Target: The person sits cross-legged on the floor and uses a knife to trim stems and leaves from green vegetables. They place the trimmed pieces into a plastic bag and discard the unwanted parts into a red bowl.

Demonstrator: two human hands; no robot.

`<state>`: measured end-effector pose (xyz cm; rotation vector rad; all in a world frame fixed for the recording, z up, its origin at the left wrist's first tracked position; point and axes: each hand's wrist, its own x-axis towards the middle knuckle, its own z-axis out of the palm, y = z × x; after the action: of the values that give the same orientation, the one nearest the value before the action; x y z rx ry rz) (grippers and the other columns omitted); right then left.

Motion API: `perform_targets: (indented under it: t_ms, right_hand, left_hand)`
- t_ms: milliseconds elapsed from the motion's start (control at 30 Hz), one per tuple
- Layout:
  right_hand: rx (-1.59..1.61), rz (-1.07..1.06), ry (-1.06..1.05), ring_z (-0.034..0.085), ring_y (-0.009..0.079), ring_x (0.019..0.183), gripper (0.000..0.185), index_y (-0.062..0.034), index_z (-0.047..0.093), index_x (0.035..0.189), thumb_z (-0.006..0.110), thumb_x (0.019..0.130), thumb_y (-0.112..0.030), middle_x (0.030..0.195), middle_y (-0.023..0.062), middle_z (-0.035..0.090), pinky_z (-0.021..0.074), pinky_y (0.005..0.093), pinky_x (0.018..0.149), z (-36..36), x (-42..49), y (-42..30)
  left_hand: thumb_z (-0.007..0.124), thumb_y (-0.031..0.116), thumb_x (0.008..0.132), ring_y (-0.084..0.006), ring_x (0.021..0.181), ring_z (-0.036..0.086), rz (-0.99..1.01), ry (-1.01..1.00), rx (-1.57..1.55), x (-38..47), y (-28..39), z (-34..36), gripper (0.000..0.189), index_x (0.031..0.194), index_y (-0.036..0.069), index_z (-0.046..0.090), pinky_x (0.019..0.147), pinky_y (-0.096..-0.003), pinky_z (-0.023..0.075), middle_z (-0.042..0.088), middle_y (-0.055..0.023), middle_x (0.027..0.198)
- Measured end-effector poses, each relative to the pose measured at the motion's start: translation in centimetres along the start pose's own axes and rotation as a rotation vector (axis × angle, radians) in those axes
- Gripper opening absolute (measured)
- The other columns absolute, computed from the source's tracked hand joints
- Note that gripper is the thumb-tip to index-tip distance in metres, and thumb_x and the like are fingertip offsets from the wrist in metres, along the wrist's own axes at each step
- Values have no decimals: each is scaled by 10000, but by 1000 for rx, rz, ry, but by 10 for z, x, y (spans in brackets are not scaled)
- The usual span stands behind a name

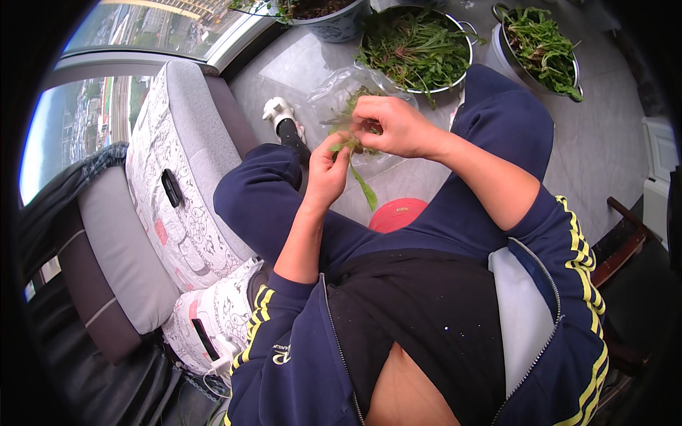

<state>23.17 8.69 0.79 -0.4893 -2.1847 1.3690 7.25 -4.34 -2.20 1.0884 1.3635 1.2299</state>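
Observation:
My left hand (327,173) pinches a small leafy green plant (365,187) between thumb and fingers, and one long leaf hangs below. Close beside it, my right hand (397,127) grips what looks like a small knife (334,122). Its blade is blurred and points left, just above the plant. The handle is hidden in my fingers. Beneath both hands, a clear plastic bag (326,96) lies spread on the floor with plant scraps (358,98) in it. Beyond the bag, a wide metal pot (464,80) with a loop handle holds a heap of leafy greens (421,50).
More greens (541,45) fill a metal pan at the far right, on a white bucket (500,53). A planter (338,24) stands by the window. Between my legs is a red round object (397,214). A sofa (197,106) at left bears a black object (171,187).

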Motion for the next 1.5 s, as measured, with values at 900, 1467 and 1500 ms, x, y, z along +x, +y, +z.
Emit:
perform_targets:
  t_ms: [900, 1467, 1500]
  right_hand:
    - [-1, 69, 211, 592, 280, 740, 89, -32, 642, 840, 586, 779, -63, 807, 109, 596, 463, 361, 663, -5, 4, 14]
    - [-7, 245, 204, 510, 162, 630, 106, -7, 617, 880, 648, 819, -89, 698, 71, 567, 425, 309, 589, 0, 4, 18]
    - [-28, 240, 208, 561, 217, 658, 100, -14, 626, 873, 637, 819, -98, 735, 96, 601, 446, 340, 606, -1, 4, 19]
  left_hand:
    - [520, 151, 982, -158, 953, 607, -135, -47, -358, 0, -1, 1, 222, 1084, -21, 616, 898, -289, 453, 659, -78, 1012]
    - [551, 171, 967, -137, 732, 591, -302, 138, -391, 3, 9, 2, 250, 1103, -26, 620, 712, -254, 476, 632, -56, 818]
    - [550, 175, 968, -148, 743, 601, -319, 160, -441, 3, 9, 1, 251, 1103, -25, 620, 722, -263, 484, 636, -62, 826]
